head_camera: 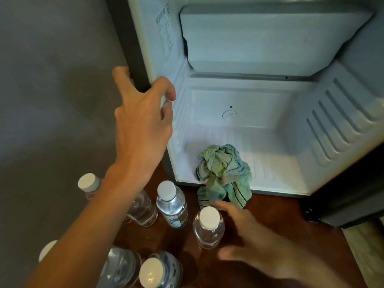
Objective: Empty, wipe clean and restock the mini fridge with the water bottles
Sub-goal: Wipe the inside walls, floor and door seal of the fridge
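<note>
Looking down into the open mini fridge, standing on a brown wooden surface with its dark door swung out to the right. Wrapping the left grip round the fridge's left front edge, pressing the thumb on the dark outer side and curling the fingers over onto the white inner wall. Holding the right grip low in front of the fridge, fingers spread apart and clasping nothing, blurred throughout. Keeping one fingertip of it just beside the hanging end of the cloth, without being able to tell whether touching or apart. Hovering that same grip just right of the nearest bottle, close to its white cap. Finding the crumpled green-and-blue cloth lying on the fridge floor at the front, spilling over the lip onto the wooden surface. Seeing the water bottles standing upright outside the fridge, clustered on the wooden surface before its left front corner, clear with white caps. Catching two of them only partly, under the left forearm, and one more only as a cap at the lower left edge. Noting a white freezer box sitting at the top of the cavity, and a round knob on the back wall below it.
</note>
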A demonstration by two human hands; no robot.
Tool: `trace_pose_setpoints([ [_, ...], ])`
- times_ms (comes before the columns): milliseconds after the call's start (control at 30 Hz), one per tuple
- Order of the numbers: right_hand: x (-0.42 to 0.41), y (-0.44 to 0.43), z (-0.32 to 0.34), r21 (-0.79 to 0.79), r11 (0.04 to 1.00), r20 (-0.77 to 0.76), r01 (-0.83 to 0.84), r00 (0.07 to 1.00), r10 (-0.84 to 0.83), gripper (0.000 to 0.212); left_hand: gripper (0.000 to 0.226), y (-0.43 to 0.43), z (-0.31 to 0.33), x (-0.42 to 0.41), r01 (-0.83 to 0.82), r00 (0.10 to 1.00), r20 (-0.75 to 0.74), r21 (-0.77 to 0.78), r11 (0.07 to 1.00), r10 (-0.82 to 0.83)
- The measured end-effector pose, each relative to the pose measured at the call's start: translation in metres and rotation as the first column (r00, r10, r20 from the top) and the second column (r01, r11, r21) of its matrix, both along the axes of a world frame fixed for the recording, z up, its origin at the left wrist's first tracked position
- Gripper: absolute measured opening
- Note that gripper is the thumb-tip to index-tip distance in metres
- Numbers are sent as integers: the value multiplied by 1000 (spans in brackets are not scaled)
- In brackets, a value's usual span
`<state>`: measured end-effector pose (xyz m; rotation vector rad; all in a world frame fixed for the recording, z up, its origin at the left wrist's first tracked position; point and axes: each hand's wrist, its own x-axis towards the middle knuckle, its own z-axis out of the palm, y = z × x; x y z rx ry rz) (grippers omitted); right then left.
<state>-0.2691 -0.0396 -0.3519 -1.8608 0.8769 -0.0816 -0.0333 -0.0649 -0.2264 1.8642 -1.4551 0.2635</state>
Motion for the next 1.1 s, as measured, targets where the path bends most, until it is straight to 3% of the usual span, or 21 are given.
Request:
trace_pose_setpoints([
  [67,-9,-27,22,-18,986,99,163,982,-161,40,14,0,0,0,-5,1000,2,6,1000,5],
  [100,-6,-43,24,-151,951,107,271,961,-256,34,14,0,-1,-1,-9,1000,1,6,1000,9],
  [167,17,-71,16,-498,838,-92,221,948,-305,63,15,-1,-1,-3,-24,1000,-1,-5,1000,24],
  [233,49,-87,-6,-561,818,-274,123,905,-324,96,16,-2,-1,-4,-36,999,-3,-7,999,36],
  [267,64,-90,-20,-593,799,-292,98,899,-327,97,16,-1,-1,-4,-38,999,-4,-3,999,38],
  [367,81,-106,-47,-731,672,-195,117,908,-370,67,14,0,0,-4,-29,1000,6,7,1000,28],
  [433,87,-127,-44,-634,681,34,367,893,-449,55,14,-1,-1,-4,-33,999,13,9,999,33],
  [500,102,-154,-22,-540,624,256,565,816,-518,48,14,-1,-4,-4,-37,999,21,5,999,37],
  [600,140,-190,29,-494,577,408,651,759,-507,42,14,-2,-6,-2,-26,999,29,-8,1000,27],
  [700,163,-194,52,-409,607,446,682,729,-518,34,11,-3,-7,-2,-27,999,31,-7,1000,28],
  [833,156,-159,40,-402,647,447,648,756,-479,36,10,-5,-9,-5,-45,998,43,-15,999,46],
  [967,139,-109,34,-550,621,482,558,820,-310,45,12,-5,-12,-6,-65,997,38,-46,997,66],
  [1100,128,-91,31,-704,549,420,451,887,-191,41,11,-5,-10,-7,-73,997,33,-63,995,75],
])
